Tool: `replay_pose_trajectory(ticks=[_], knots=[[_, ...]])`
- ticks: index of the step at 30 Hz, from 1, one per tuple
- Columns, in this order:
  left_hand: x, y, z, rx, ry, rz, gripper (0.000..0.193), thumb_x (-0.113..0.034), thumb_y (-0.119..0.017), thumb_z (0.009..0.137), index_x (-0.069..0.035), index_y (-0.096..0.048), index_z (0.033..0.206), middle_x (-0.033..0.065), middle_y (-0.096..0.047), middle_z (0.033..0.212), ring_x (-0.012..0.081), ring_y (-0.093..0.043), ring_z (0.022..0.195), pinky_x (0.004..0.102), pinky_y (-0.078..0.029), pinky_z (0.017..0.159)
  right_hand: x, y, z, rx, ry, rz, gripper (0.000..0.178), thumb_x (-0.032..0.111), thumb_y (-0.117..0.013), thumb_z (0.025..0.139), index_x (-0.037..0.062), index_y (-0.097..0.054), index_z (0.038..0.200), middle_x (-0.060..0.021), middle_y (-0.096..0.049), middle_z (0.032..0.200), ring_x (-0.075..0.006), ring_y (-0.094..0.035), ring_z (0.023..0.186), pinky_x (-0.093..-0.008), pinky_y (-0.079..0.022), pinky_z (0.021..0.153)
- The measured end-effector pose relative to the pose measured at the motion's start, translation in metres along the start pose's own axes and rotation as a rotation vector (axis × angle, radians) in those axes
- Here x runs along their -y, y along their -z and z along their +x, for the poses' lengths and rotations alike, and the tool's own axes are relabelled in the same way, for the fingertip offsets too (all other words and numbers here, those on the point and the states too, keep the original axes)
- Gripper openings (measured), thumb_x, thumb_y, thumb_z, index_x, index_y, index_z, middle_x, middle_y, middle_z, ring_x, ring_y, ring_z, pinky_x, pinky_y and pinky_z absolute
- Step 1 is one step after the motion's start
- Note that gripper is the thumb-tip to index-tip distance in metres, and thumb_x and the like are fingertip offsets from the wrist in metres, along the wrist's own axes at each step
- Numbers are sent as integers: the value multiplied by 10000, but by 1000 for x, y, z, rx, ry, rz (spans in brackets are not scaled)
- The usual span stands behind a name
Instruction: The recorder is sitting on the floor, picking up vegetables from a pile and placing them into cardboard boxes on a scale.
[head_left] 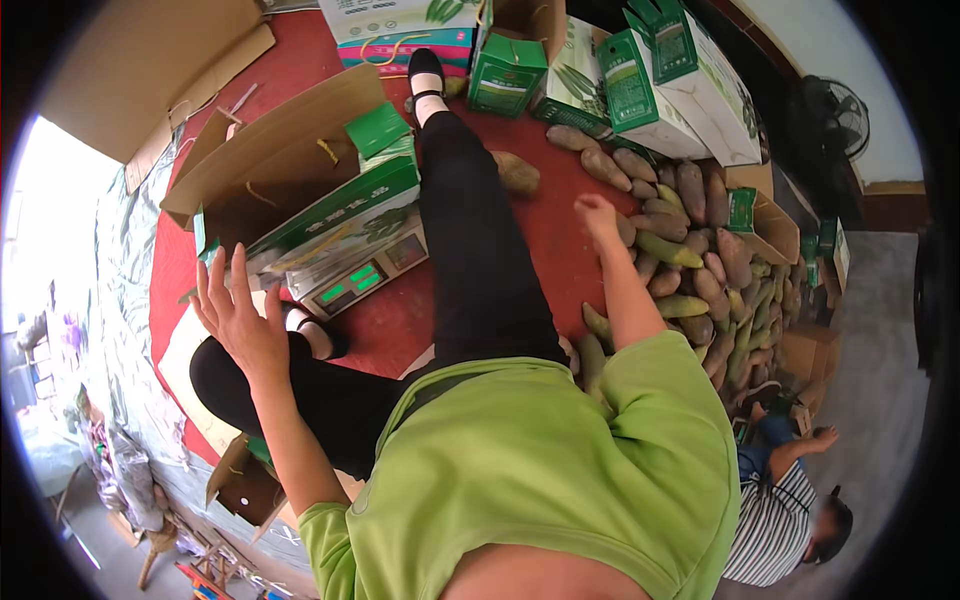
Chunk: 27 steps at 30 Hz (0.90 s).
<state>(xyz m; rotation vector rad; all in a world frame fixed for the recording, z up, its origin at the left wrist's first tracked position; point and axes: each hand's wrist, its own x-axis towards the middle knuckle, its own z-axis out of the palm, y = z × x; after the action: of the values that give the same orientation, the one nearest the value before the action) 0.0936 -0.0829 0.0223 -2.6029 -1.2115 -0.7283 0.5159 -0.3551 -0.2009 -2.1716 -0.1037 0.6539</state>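
My left hand (pixel 245 320) is raised with fingers spread, beside the near end of an open green-and-white carton (pixel 345 220); whether it touches the carton I cannot tell. Under the carton is a scale (pixel 350 288) with lit green digits. My right hand (pixel 597 215) hovers at the left edge of a pile of long purplish and green mangoes (pixel 690 250). Its fingers are loosely bent, and no object shows in it. A single mango (pixel 516 173) lies apart on the red floor covering, next to my outstretched leg.
Green-and-white cartons (pixel 640 95) stand at the far right, near a black fan (pixel 835 115). A large brown cardboard box (pixel 150 75) is at the far left. Another person (pixel 780 510) in a striped top sits at the lower right. A small open box (pixel 245 490) lies at lower left.
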Motion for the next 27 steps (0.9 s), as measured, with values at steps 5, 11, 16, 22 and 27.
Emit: replay_pose_trajectory(ticks=[5, 11, 16, 22, 27], knots=[[8, -15, 10, 95, 19, 79, 652, -113, -736, 732, -187, -510, 1340, 49, -551, 1227, 267, -468, 1240, 518, -246, 1101, -99, -25, 7, 76, -37, -286, 352, 226, -714, 821, 59, -642, 1122, -122, -660, 1048, -230, -640, 895, -370, -522, 738], [10, -20, 19, 111, 25, -13, 481, -68, -737, 713, -147, -604, 1168, 56, -555, 855, 259, -568, 866, 401, -424, 873, -90, -57, 24, 89, 57, -536, 492, 230, -772, 727, 94, -605, 1170, -178, -621, 1136, -322, -610, 1043, -402, -493, 887], [8, -21, 23, 110, 24, -7, 240, -32, -701, 667, -99, -646, 891, 47, -549, 808, 242, -572, 822, 372, -427, 784, -33, -76, 60, 98, 117, -768, 703, 264, -807, 693, 168, -483, 1310, -104, -483, 1341, -335, -481, 1219, -452, -455, 973], [8, -22, 22, 86, -27, -40, 205, 9, -672, 612, -69, -622, 795, 54, -536, 781, 258, -567, 795, 389, -435, 749, 23, -111, 96, 134, 330, -935, 929, 266, -839, 653, 249, -321, 1425, -58, -373, 1438, -300, -394, 1298, -520, -437, 983], [9, -22, 19, 96, -22, -13, 213, -10, -691, 608, -70, -630, 803, 49, -528, 776, 251, -562, 769, 377, -428, 729, 31, -146, 121, 211, 435, -1109, 941, 273, -812, 685, 293, -268, 1452, -45, -332, 1481, -285, -367, 1331, -536, -412, 984]])
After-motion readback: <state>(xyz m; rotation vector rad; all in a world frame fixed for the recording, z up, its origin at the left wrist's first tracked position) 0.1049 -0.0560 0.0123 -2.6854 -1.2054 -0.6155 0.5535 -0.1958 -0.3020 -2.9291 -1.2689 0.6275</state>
